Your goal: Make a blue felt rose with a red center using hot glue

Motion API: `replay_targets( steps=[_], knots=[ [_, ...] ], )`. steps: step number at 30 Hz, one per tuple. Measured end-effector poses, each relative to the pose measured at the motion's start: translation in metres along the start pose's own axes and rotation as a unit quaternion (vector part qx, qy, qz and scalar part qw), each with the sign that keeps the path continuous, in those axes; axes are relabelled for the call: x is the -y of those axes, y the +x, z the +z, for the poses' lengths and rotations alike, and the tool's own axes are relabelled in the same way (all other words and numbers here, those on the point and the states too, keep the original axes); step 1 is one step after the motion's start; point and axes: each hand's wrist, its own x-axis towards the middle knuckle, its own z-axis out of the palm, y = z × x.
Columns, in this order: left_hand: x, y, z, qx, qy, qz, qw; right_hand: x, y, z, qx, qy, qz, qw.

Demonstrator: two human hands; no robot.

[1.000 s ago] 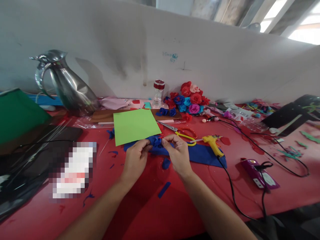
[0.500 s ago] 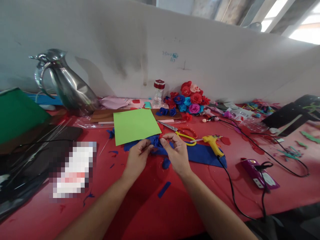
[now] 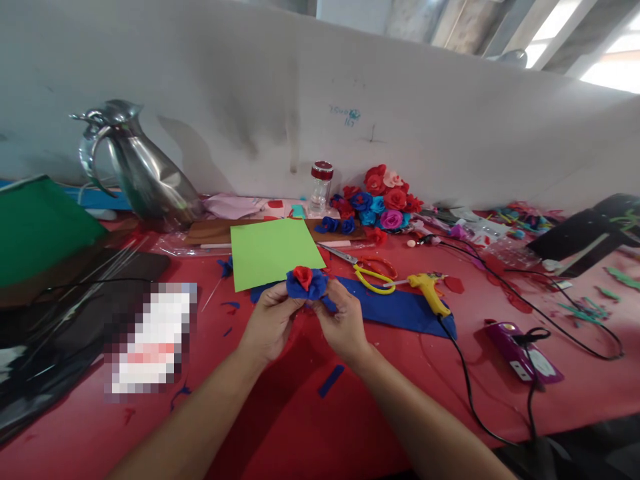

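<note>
A paper-like flower (image 3: 306, 285) with blue outer petals and a red middle is held up between my two hands, facing me. My left hand (image 3: 273, 317) pinches its lower left side. On the lower right, my right hand (image 3: 344, 317) is closed on the petals, its fingertips partly hidden behind them. Just behind lies a lime-green sheet (image 3: 273, 253), overlapping a long blue strip (image 3: 395, 310). Yellow-and-red-handled scissors (image 3: 373, 277) and a yellow glue gun (image 3: 427, 293) rest to the right.
At the back stand a steel jug (image 3: 145, 163), a red-lidded glass jar (image 3: 321, 187) and a bunch of coloured flowers (image 3: 387, 200). A purple power strip (image 3: 523, 353) with black cables sits at right. Blue scraps (image 3: 331, 381) lie on the red tabletop (image 3: 280, 427).
The flower has been turned and raised so that its red middle now faces me. My hands have shifted to its lower sides. The view has moved slightly.
</note>
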Motion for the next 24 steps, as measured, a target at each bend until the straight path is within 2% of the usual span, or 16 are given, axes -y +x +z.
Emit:
replay_targets(
  steps=[4, 7, 24],
  knots=[
    [-0.001, -0.003, 0.003, 0.025, 0.024, 0.021, 0.999, -0.001, 0.003, -0.005, 0.011, -0.074, -0.115, 0.991],
    [-0.002, -0.004, 0.005, 0.027, 0.022, 0.022, 0.999, -0.001, 0.004, -0.008, 0.032, -0.102, -0.145, 0.984],
    [0.004, -0.002, -0.003, -0.010, -0.019, -0.033, 0.999, 0.005, 0.008, -0.013, 0.090, -0.103, -0.118, 0.984]
  ],
)
